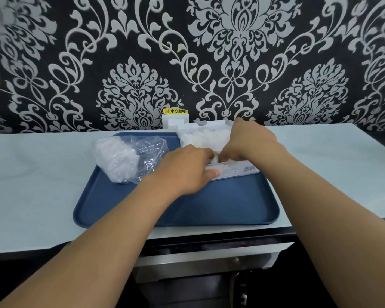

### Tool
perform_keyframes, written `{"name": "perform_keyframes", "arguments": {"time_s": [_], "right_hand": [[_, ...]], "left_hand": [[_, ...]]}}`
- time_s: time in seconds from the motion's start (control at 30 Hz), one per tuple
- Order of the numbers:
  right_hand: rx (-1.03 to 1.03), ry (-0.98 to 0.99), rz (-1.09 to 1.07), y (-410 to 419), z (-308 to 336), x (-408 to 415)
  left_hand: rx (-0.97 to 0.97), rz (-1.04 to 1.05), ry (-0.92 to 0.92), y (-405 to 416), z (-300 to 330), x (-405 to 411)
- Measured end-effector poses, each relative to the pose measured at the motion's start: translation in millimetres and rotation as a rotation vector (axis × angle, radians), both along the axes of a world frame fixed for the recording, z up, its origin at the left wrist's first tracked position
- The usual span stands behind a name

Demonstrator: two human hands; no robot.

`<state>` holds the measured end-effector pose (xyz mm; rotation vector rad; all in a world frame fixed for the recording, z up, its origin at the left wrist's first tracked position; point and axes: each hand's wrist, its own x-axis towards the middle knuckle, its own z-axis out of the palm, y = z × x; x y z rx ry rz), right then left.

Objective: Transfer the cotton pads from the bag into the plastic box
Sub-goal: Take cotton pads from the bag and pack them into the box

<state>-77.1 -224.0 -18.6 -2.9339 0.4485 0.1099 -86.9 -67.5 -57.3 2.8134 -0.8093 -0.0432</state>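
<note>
Head view: a dark blue rectangular plastic tray [209, 203] is seen lying on a pale tabletop [31, 174], in front of a black wall with a white floral pattern [76, 52]. A clear crumpled plastic bag [129, 156] is lying on the far left part of the tray, and white cotton pads [113, 161] are visible inside it. A clear plastic box [236, 170] with a barcode label on its near wall is placed on the far right part of the tray; more white pads [202, 138] are heaped in it. The left hand [187, 170] is laid against the box's near left corner, thumb pressed on the near wall, fingers curled over the rim. The right hand [247, 141] is reached into the box from above, fingers bent down among the pads; whether a pad is pinched cannot be told. A white wall socket with a yellow warning sticker [175, 121] is noted just beyond the tray.
</note>
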Motion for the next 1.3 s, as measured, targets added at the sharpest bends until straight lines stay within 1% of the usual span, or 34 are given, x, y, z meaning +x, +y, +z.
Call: {"name": "perform_keyframes", "arguments": {"time_s": [0.07, 0.13, 0.17, 0.27, 0.3, 0.33, 0.4, 0.5, 0.63, 0.73, 0.77, 0.83, 0.9, 0.93, 0.97, 1.0, 1.03, 1.07, 1.1, 1.13, 1.2, 1.3], "right_hand": [[-0.07, -0.003, -0.052, 0.9, 3.0, -0.9], [-0.063, -0.005, -0.031, 0.0, 1.5, 0.3], [-0.01, 0.004, 0.009, -1.1, 0.2, 1.4], [0.274, 0.103, 0.175, -9.6, 6.7, -1.7], [0.306, 0.153, 0.213, -12.6, 9.4, -3.7], [0.275, 0.193, 0.243, -14.3, 9.7, -4.2], [0.115, 0.239, 0.269, -13.9, 4.7, -1.5], [-0.111, 0.28, 0.248, -4.2, -0.2, 1.9], [-0.29, 0.219, 0.211, 3.4, -2.7, -2.5], [-0.291, 0.205, 0.217, 2.3, -4.6, -2.6], [-0.248, 0.209, 0.232, 1.2, -3.5, -2.9], [-0.091, 0.199, 0.25, -4.8, 1.2, -4.2], [0.1, 0.116, 0.233, -11.7, 11.2, -10.9], [0.173, 0.015, 0.222, -15.6, 15.6, -13.9], [0.22, -0.132, 0.238, -18.3, 18.2, -15.9], [0.239, -0.287, 0.287, -18.5, 21.1, -18.4], [0.267, -0.377, 0.356, -15.7, 22.8, -20.6], [0.306, -0.371, 0.431, -9.8, 24.0, -23.8], [0.317, -0.278, 0.483, -3.4, 22.6, -25.9], [0.292, -0.167, 0.513, 1.3, 19.9, -25.9], [0.173, -0.038, 0.534, 1.1, 12.0, -19.1], [0.095, -0.014, 0.537, -3.8, 9.2, -10.3]], "left_hand": [[0.016, 0.004, -0.005, -1.6, -0.1, -0.5], [0.035, 0.001, 0.004, -3.3, 0.2, -1.7], [0.043, 0.002, 0.009, -3.5, 0.7, -2.4], [0.043, 0.015, 0.014, -2.6, 0.9, 0.2], [0.042, 0.014, 0.012, -2.2, 0.5, 1.1], [0.039, 0.012, 0.009, -1.5, 0.2, 1.7], [0.035, 0.012, 0.014, -0.8, -0.9, 2.3], [0.021, 0.024, 0.032, -1.4, -1.2, 2.9], [-0.03, 0.001, 0.048, 0.7, 0.5, 3.7], [-0.039, -0.017, 0.054, 1.4, 0.1, 3.5], [-0.028, -0.023, 0.048, 1.2, 0.1, 2.8], [0.003, -0.03, 0.029, -0.5, 1.5, 1.3], [0.021, -0.034, 0.017, -1.7, 3.6, 1.1], [0.023, -0.038, 0.007, -2.5, 4.4, 1.2], [0.027, -0.048, -0.009, -3.1, 4.7, 0.9], [0.034, -0.059, -0.022, -3.7, 4.6, 0.8], [0.043, -0.067, -0.028, -4.0, 3.5, 1.2], [0.05, -0.067, -0.025, -3.5, 2.4, 1.9], [0.057, -0.064, -0.021, -2.1, 1.7, 2.3], [0.069, -0.063, -0.014, -1.2, 0.6, 3.0], [0.089, -0.066, -0.008, 1.6, -1.3, 2.1], [0.034, -0.104, 0.021, 6.0, -2.3, 2.4]]}}
